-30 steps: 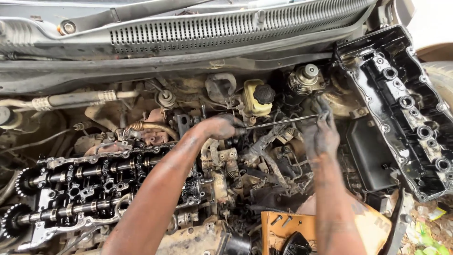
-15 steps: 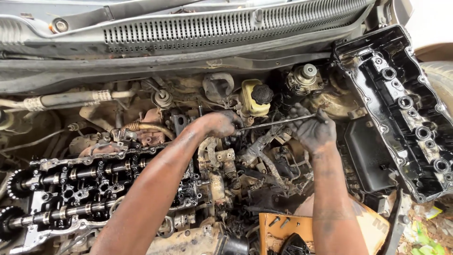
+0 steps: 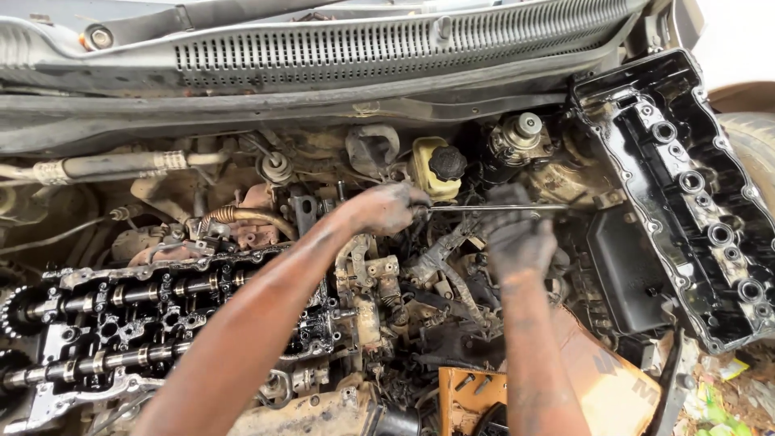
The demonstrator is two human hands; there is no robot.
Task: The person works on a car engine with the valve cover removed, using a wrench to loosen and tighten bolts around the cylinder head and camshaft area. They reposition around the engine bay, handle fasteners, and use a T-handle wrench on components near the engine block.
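Under the raised hood I see an open, oily engine bay (image 3: 242, 323). My left hand (image 3: 383, 208) and right hand (image 3: 517, 234) both close around a long metal rod (image 3: 492, 208) lying level above the engine, near the yellow tank (image 3: 432, 169).

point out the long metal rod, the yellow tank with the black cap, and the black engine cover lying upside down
metal rod (image 3: 492, 208), head view, bare shaft between the two hands.
yellow tank (image 3: 428, 169), head view, yellow side wall left of the cap.
black engine cover (image 3: 686, 182), head view, inner face near a round hole.
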